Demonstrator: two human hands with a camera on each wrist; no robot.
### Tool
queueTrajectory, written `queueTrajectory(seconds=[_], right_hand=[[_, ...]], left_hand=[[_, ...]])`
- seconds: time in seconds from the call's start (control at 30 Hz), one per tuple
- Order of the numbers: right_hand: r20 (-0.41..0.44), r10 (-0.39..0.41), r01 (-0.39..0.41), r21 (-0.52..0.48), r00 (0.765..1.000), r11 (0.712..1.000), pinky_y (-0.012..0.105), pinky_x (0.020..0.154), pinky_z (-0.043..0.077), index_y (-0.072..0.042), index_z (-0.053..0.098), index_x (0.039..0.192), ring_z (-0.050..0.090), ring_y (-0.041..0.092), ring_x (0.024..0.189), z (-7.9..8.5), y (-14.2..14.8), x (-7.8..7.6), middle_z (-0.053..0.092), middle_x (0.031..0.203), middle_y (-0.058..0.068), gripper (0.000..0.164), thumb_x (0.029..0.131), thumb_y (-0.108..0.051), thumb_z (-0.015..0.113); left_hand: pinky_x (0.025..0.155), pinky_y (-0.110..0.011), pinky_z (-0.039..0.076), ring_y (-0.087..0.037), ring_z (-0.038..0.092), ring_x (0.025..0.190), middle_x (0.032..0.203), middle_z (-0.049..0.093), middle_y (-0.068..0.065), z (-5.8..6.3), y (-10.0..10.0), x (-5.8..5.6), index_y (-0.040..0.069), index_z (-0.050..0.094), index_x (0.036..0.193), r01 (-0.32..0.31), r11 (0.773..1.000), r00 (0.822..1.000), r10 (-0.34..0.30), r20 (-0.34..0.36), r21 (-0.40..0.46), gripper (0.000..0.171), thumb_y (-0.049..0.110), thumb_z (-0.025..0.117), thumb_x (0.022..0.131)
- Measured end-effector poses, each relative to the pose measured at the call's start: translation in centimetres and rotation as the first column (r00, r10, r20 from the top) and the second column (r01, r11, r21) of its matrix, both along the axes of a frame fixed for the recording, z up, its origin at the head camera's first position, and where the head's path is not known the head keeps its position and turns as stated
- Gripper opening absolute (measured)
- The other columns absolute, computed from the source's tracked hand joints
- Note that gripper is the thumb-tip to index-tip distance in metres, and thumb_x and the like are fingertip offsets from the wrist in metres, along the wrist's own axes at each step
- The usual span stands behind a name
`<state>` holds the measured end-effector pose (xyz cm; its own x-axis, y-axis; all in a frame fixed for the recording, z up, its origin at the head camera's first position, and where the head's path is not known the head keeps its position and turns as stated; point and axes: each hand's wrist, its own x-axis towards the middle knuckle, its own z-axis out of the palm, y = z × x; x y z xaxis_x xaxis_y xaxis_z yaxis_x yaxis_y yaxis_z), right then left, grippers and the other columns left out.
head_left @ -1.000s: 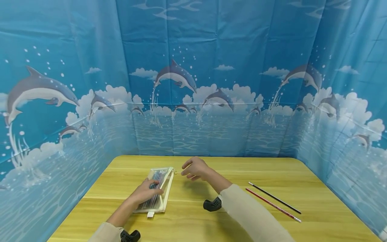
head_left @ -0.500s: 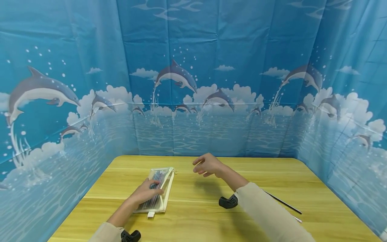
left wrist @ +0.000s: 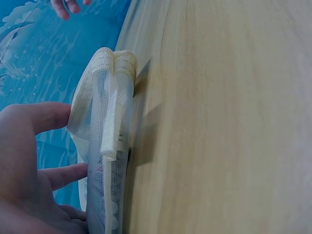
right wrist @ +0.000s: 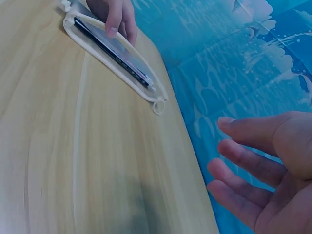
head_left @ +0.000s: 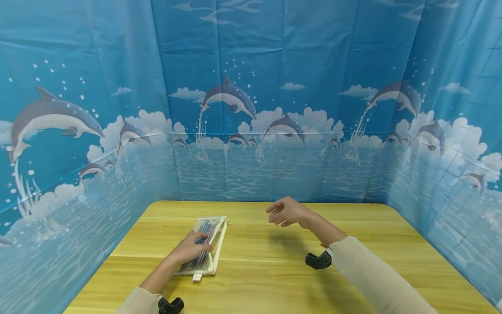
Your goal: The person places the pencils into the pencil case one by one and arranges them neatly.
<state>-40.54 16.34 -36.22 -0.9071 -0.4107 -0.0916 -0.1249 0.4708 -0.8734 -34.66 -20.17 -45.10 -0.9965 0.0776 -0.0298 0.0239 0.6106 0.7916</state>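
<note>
A cream-edged see-through zip pouch [head_left: 219, 250] lies on the wooden table, its mouth gaping along the right side. Several pencils [right wrist: 114, 53] show inside it. My left hand [head_left: 191, 249] rests on the pouch's upper face; in the left wrist view the thumb touches the zipper edge and a finger presses the mesh side. Over the table to the right, my right hand [head_left: 290, 212] hovers with loosely bent fingers and holds nothing. Its fingers [right wrist: 243, 151] are spread apart in the right wrist view. A small red tip [head_left: 323, 245] shows beside the right sleeve, the rest hidden.
The wooden table [head_left: 251, 292] has rounded far corners. Blue curtains [head_left: 251, 174] printed with dolphins stand close behind it and along both sides. A ring zipper pull [right wrist: 159, 106] hangs off the pouch's far corner.
My right hand has moved away from the pouch to the right. Its forearm now hides the black and red pencils lying there earlier. The left hand and pouch stay nearly still.
</note>
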Motion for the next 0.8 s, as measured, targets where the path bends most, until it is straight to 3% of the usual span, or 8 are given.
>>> queueTrajectory(seconds=[0.3,0.53,0.8], right_hand=[[-0.027,0.064,-0.064,0.031,0.998,0.997,0.050,0.090,0.057,-0.002,0.069,0.130,0.069,0.026,0.104,0.3,3.4,0.1,0.072,0.112,0.008,0.037,0.095,-0.010,0.076],[-0.066,0.096,-0.091,0.074,0.993,0.993,0.050,0.090,0.056,-0.002,0.068,0.133,0.067,0.028,0.110,0.3,6.3,0.0,0.071,0.117,0.008,0.037,0.097,-0.009,0.073],[-0.079,0.121,-0.111,0.111,0.990,0.988,0.049,0.089,0.057,0.000,0.066,0.136,0.066,0.032,0.115,-0.5,9.6,0.1,0.067,0.128,0.017,0.039,0.098,-0.012,0.071]], left_hand=[[0.111,-0.074,0.021,-0.061,0.015,0.146,0.164,0.010,-0.037,0.1,0.1,0.1,0.004,0.058,0.144,-0.002,1.000,1.000,0.002,0.007,0.008,0.065,0.031,0.078,0.088],[0.111,-0.073,0.023,-0.060,0.016,0.146,0.164,0.011,-0.036,0.1,0.0,0.1,0.004,0.058,0.144,-0.006,1.000,1.000,0.006,0.000,0.010,0.064,0.030,0.078,0.089],[0.112,-0.073,0.022,-0.059,0.016,0.147,0.165,0.011,-0.035,0.2,0.0,0.1,0.005,0.059,0.144,-0.007,1.000,1.000,0.007,0.003,0.013,0.063,0.030,0.078,0.089]])
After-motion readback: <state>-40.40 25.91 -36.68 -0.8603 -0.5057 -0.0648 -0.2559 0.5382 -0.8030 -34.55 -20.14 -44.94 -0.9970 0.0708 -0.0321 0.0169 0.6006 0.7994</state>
